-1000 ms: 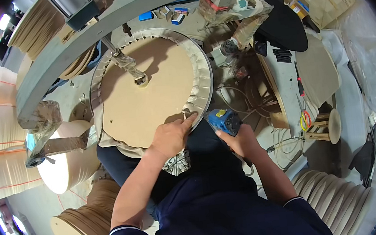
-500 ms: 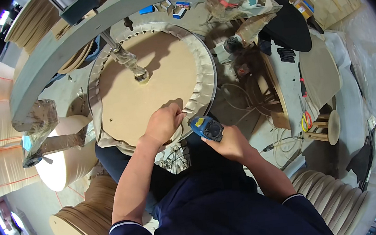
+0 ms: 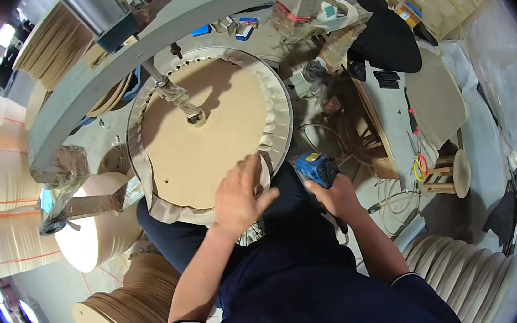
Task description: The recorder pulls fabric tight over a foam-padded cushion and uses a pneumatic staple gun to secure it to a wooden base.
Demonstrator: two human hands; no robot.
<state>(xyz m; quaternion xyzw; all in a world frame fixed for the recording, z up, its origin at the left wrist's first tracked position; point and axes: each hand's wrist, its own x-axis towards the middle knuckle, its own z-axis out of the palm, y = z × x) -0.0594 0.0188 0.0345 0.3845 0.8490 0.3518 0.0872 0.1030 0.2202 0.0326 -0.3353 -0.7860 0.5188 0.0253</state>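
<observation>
A round wooden board [image 3: 207, 148] lies in front of me, ringed by pleated light fabric [image 3: 275, 106] folded over its edge. A wrapped clamp rod [image 3: 181, 100] presses down near the board's middle. My left hand [image 3: 238, 195] is over the near right edge, fingers stretched and thumb apart, holding nothing. Whether its fingertips touch the board I cannot tell. My right hand [image 3: 338, 196] grips a blue staple gun [image 3: 317, 168], which is to the right of the board and apart from it. Along the near edge some fabric hangs loose.
A curved grey machine arm [image 3: 133, 45] arches over the board. Stacks of round boards [image 3: 128, 301] stand at lower left, with covered discs [image 3: 465, 266] at lower right. On a side bench [image 3: 393, 122] are scissors [image 3: 421, 166] and a screwdriver [image 3: 412, 121]. A small wooden stool [image 3: 460, 173] lies nearby.
My left hand has gone from a closed grasp at the fabric edge to open fingers. The staple gun in my right hand has moved away to the right from the board's edge.
</observation>
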